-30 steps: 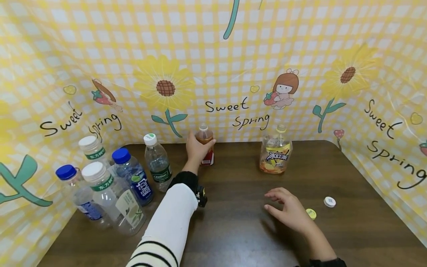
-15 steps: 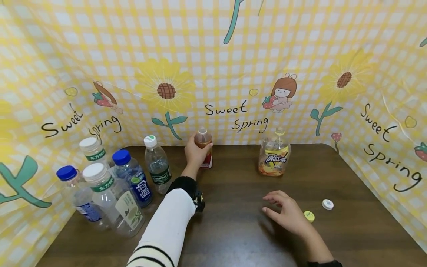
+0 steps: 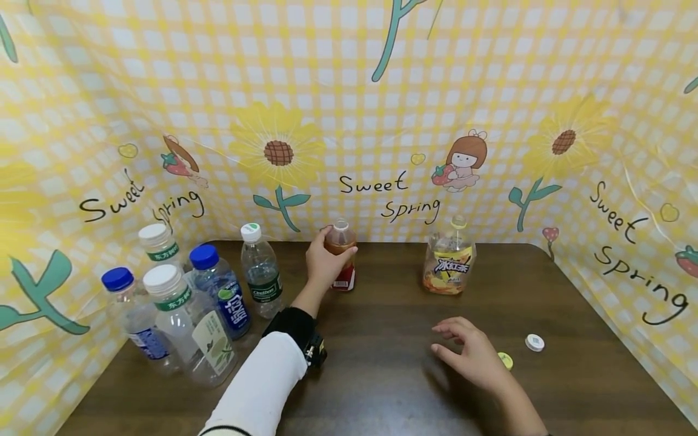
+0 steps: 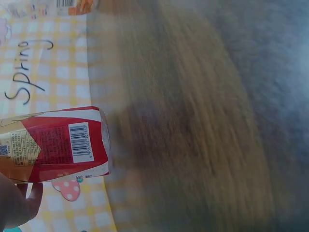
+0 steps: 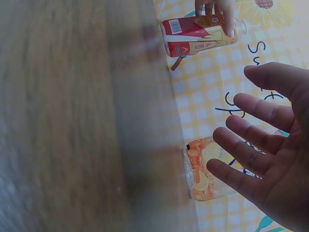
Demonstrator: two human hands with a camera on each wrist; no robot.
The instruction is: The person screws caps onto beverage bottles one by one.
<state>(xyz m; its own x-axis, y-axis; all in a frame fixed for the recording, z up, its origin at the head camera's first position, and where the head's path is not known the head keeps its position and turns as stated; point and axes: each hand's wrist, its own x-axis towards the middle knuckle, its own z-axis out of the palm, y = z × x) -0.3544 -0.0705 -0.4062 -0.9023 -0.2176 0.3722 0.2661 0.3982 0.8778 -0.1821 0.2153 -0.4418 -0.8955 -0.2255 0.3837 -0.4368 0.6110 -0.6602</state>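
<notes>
My left hand (image 3: 324, 260) grips a bottle of brown drink (image 3: 343, 283) with a red label, near the table's back edge. The bottle stands roughly upright and its mouth has no cap on it. In the left wrist view its barcode and base show, with part of the hand at lower left. Whether the base touches the table, I cannot tell. Over the right part of the table my right hand (image 3: 473, 354) hovers with spread, relaxed fingers, holding nothing. Behind it stands an uncapped, clear iced tea bottle (image 3: 448, 266) with a yellow and orange label.
A yellow cap (image 3: 506, 361) and a white cap (image 3: 535, 343) lie right of my right hand. Several capped bottles crowd the left side, among them a green-labelled water bottle (image 3: 263, 275) and a blue-capped bottle (image 3: 220, 297). A checked cloth (image 3: 376, 139) hangs behind the brown table (image 3: 376, 387).
My left hand has brought the red-labelled bottle slightly nearer and to the right. My right hand has hardly moved. The head view has tilted up a little.
</notes>
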